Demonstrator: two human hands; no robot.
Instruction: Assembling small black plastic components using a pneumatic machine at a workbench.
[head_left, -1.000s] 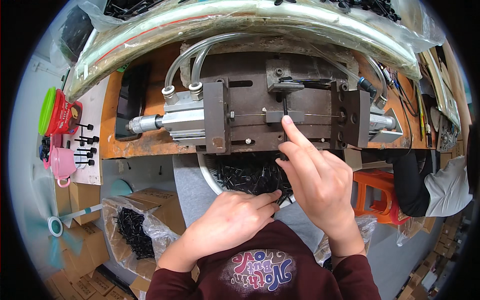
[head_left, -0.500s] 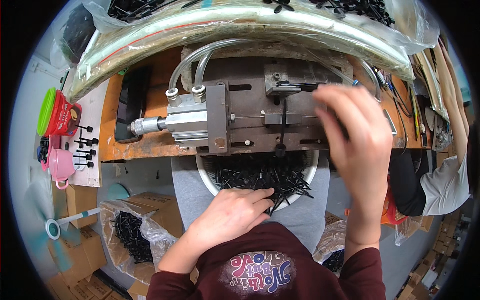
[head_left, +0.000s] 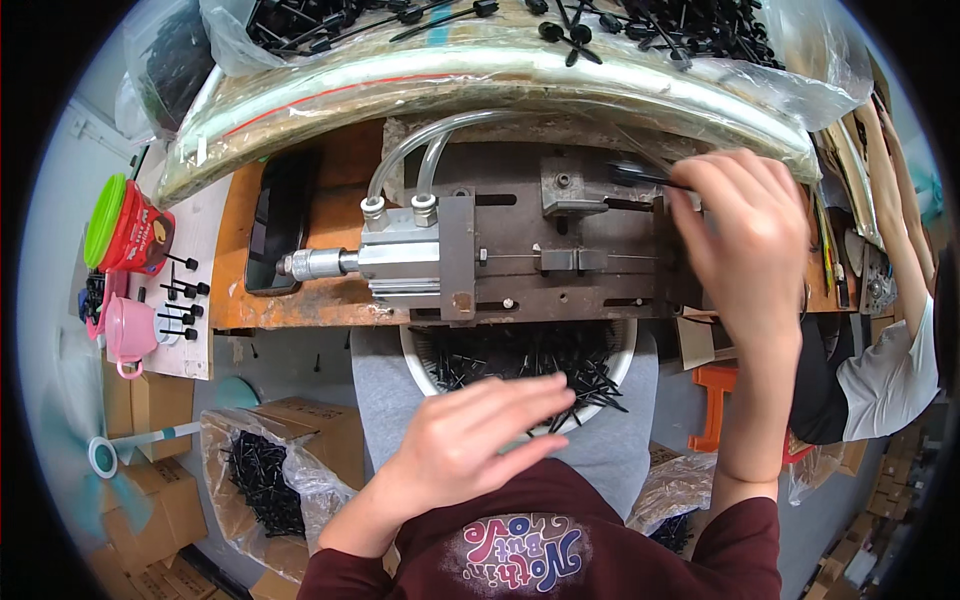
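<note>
My right hand (head_left: 745, 225) is closed at the right end of the metal fixture, pinching a slim black plastic stick (head_left: 645, 176) that is blurred by motion and points left. A small clamp block (head_left: 573, 260) with a thin rod through it lies left of that hand, and nothing black lies across it. To its left sits an air cylinder (head_left: 400, 262) with clear hoses (head_left: 432, 150). My left hand (head_left: 475, 440) hovers, fingers stretched out and apart from the thumb, above the near edge of a white basket (head_left: 412, 352) on my lap. Black sticks with round heads (head_left: 500, 355) fill it.
Plastic-wrapped padding (head_left: 500, 75) spans the bench's back, with more black sticks behind it. A phone (head_left: 275, 225) lies left on the bench. A pink cup (head_left: 130, 328) and red tub (head_left: 145, 235) stand far left. Another person's arm (head_left: 900, 220) is at far right.
The black stick that lay across the clamp block is gone from it. My left hand has lifted and straightened its fingers; my right hand has shifted slightly right. The whole view has moved a little.
</note>
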